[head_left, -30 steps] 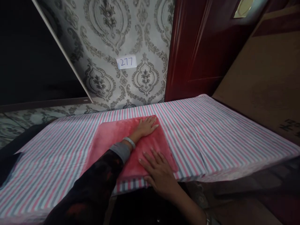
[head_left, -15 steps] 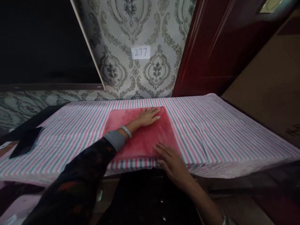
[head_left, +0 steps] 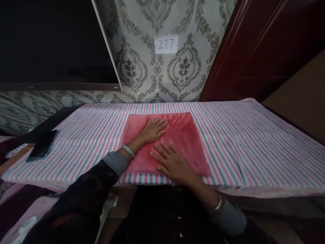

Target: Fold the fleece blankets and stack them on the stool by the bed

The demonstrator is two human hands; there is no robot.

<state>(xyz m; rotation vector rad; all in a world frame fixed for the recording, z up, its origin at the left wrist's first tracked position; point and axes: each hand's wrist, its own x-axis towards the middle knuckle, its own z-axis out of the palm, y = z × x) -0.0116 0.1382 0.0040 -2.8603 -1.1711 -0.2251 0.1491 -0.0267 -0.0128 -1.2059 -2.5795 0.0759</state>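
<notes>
A pink-red plush cloth point(head_left: 185, 135), roughly rectangular, lies flat on the striped tablecloth point(head_left: 220, 135) near the table's front edge. My left hand point(head_left: 153, 130) rests palm down on its upper left part with fingers spread. Below and to the right of it, my right hand point(head_left: 172, 162) lies on the front middle of the plush cloth, fingers apart. The two hands do not touch each other, and neither grips anything. Patches of the pile near the back right edge look ruffled.
A dark phone point(head_left: 43, 145) lies at the table's left end. Behind the table are a large black screen point(head_left: 56, 40), patterned wallpaper with a paper marked 277 point(head_left: 166, 44), and a dark red door point(head_left: 248, 51). A brown panel point(head_left: 299, 98) stands at the right.
My left hand has moved left across the plush cloth. My right hand has come further onto it from the front edge. The camera view has shifted, so the whole scene sits slightly further right.
</notes>
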